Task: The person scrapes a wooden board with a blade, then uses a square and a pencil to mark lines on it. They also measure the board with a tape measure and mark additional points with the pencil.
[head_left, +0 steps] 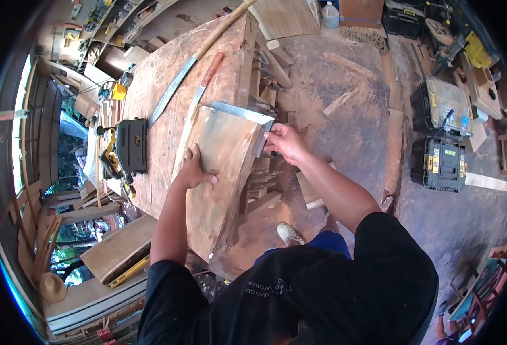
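Note:
A wide wooden board [222, 167] lies on the long workbench [167, 69]. My left hand [192, 169] presses flat on the board's left side, fingers spread. My right hand [284, 141] grips the corner of a metal framing square [239, 111] that lies across the board's far end, at the board's right edge.
A hand saw with an orange handle [203, 86] and a long wooden-handled tool [196, 57] lie on the bench beyond the board. A black and yellow power tool [131, 146] sits at the bench's left. Tool cases [444, 164] stand on the dusty floor to the right.

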The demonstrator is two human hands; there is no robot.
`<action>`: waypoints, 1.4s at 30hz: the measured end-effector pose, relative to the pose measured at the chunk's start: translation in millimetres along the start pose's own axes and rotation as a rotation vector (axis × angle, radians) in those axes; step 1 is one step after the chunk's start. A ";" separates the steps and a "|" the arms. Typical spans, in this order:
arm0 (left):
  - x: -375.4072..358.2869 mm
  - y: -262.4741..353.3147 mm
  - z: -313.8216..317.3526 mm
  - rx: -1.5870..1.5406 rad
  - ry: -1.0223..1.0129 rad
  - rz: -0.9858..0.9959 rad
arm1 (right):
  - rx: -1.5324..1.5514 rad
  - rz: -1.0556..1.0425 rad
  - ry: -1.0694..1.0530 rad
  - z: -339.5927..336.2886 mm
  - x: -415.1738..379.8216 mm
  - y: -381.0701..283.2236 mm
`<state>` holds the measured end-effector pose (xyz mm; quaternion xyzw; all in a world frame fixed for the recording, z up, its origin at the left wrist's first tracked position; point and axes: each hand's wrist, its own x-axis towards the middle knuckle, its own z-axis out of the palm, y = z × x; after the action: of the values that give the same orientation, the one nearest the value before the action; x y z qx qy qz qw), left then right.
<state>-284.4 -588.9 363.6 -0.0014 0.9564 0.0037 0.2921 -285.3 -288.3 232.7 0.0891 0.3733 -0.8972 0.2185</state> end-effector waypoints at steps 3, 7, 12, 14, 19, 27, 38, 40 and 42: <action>-1.8 -4.4 1.0 -0.004 -0.001 0.019 | -0.004 -0.043 0.019 2.3 -1.1 5.1; -2.9 4.0 -4.4 -0.037 -0.026 -0.011 | -0.021 -0.076 0.036 3.1 -2.4 7.8; -5.2 9.0 -6.9 -0.056 -0.046 -0.030 | 0.011 -0.080 0.046 2.5 -4.1 4.3; -3.5 8.4 -6.5 -0.063 -0.041 -0.025 | -0.008 -0.052 0.038 3.2 -5.5 -1.7; -4.7 11.1 -7.7 -0.092 -0.042 -0.023 | 0.006 -0.007 0.004 5.1 -5.3 -7.0; -3.9 10.4 -6.9 -0.070 -0.031 -0.022 | -0.055 -0.112 -0.025 8.0 -4.8 -3.6; -3.0 9.3 -5.3 -0.045 -0.023 -0.023 | -0.171 -0.075 -0.012 7.2 -3.7 -11.1; -3.0 10.4 -6.5 -0.035 -0.027 -0.025 | -0.153 -0.076 0.001 7.3 -3.7 -13.0; -3.2 12.9 -8.1 -0.044 -0.036 -0.031 | -0.156 -0.068 -0.017 5.5 -2.9 -13.1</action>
<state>-286.4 -576.1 372.2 -0.0225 0.9505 0.0202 0.3091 -288.8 -283.1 245.8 0.0516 0.4429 -0.8731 0.1972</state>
